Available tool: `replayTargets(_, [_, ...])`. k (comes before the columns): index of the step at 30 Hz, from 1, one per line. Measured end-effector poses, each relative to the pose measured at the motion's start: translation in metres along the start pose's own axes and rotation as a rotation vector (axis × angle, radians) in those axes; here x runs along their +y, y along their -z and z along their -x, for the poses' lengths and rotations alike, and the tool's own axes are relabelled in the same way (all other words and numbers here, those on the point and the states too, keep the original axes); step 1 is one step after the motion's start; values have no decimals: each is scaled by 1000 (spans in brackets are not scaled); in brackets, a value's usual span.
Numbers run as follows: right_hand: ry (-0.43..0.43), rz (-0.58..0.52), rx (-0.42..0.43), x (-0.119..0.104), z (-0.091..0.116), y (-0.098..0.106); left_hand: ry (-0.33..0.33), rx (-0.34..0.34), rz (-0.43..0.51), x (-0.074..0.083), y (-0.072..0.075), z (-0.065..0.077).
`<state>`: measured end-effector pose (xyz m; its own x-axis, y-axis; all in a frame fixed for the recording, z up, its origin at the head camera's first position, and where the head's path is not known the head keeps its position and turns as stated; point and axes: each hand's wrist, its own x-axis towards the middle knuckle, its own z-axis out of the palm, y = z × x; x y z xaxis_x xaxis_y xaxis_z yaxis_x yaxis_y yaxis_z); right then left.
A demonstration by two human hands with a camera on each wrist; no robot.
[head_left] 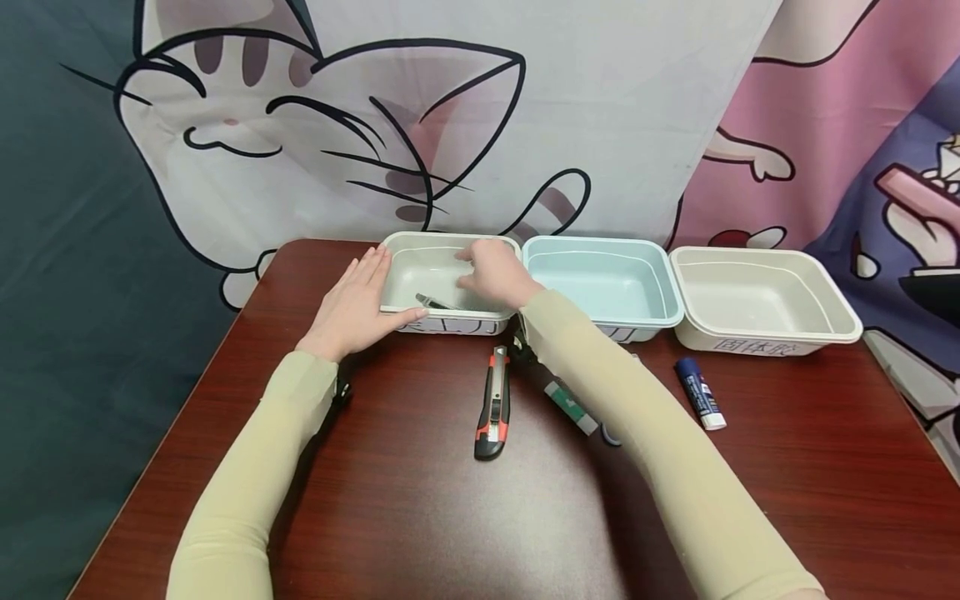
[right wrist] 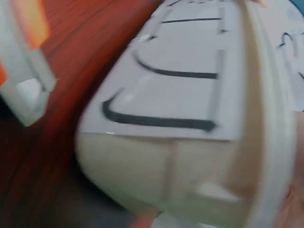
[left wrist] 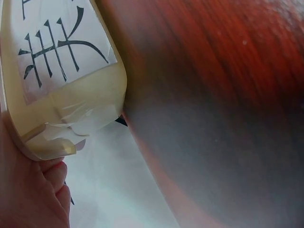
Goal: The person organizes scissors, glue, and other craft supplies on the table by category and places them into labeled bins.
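From the left of my head feed, I had a dark green-grey cloth (head_left: pixel 60 333) hanging beside the brown table (head_left: pixel 420 517). Next along, the person's left hand (head_left: pixel 348 304) lay against the left end of the first tray (head_left: pixel 408 271), fingers straight and close together over the end rim, thumb stretched out along the front rim. The left wrist feed gave me that same end up close, with bold black strokes on a white label (left wrist: pixel 66 47). Inside this cream tray, near its front wall, lay a small grey tool (head_left: pixel 432 302); I could not make out its full shape.

The right hand (head_left: pixel 495 273) reached in over the tray's right end, forefinger and thumb spread apart with nothing visible between them; its other fingers were hidden from me. In front of the tray, a red and black utility knife (head_left: pixel 492 404) lay on the wood, its narrow end toward the tray. To its right, a grey and green piece (head_left: pixel 572 408) lay at a slant, partly covered by the pale yellow right sleeve (head_left: pixel 637 417).

Behind that forearm stood the light blue tray (head_left: pixel 600 279), just beside the first. Farthest right I saw the third tray (head_left: pixel 757 292), also cream, with dark characters on its front, and before it, lying on its side, a glue stick (head_left: pixel 701 393) with one blue end and one white.
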<state>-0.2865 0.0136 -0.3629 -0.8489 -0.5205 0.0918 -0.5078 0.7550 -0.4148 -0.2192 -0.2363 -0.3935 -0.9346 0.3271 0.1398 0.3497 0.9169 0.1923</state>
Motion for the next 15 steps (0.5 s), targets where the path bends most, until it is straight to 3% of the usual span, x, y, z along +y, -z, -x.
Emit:
replayTargets(8, [30, -137, 95, -8, 13, 28, 18, -17, 8, -1, 1, -1])
replayTargets(15, [45, -185, 144, -14, 29, 47, 18, -21, 12, 1, 1, -2])
